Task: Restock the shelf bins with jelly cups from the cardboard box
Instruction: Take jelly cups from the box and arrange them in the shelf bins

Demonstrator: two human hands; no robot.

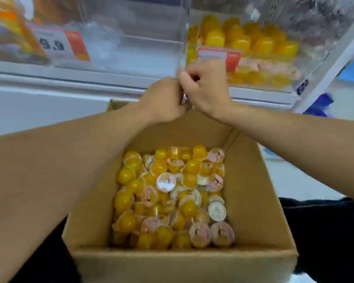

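Partly done, judging by the layout. Cardboard box [260, 201] open below, far from emptied: loose yellow jelly cups [172, 199] heaped over its whole floor. Right clear shelf bin [307, 64] already well filled with the same cups; middle clear bin [131, 37] holding only what looks like crumpled clear plastic, so probably next for filling. Left bin [10, 35] full of orange-striped packets, with a price tag [59, 43] reading 9.9. Left hand [164, 101] and right hand [204, 86] touching above the box's far edge, fingers curled and pressed together; whether pinching anything, cannot tell. Bin fronts and both forearms crowding the way up.
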